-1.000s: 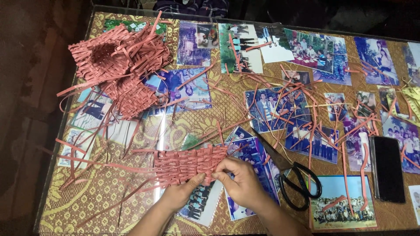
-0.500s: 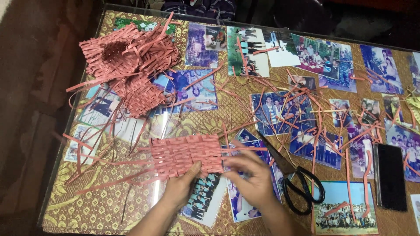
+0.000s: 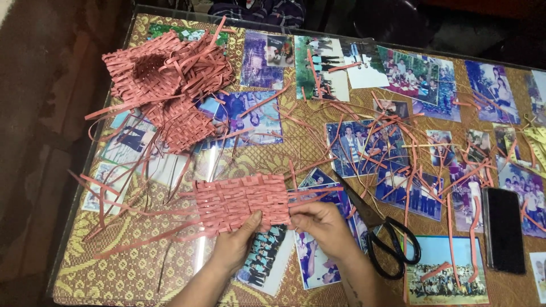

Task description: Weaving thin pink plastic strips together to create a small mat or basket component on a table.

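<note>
A flat woven mat of pink paper strips [image 3: 242, 200] lies near the front of the glass-topped table [image 3: 142, 267], loose strip ends trailing left and right. My left hand [image 3: 239, 245] grips its lower edge, thumb on top. My right hand [image 3: 321, 223] pinches the mat's right edge where strips stick out. Both hands hold the same piece.
Woven pink baskets [image 3: 165, 79] with loose strips sit at the back left. Black-handled scissors [image 3: 387, 241] lie right of my right hand. A dark phone [image 3: 503, 230] rests at the right. Loose pink strips [image 3: 409, 153] are scattered over photographs [image 3: 418, 77] under the glass.
The woven mat has shifted slightly left and up in view. My right hand has moved in from the mat's side to pinch its right edge; my left hand keeps its hold.
</note>
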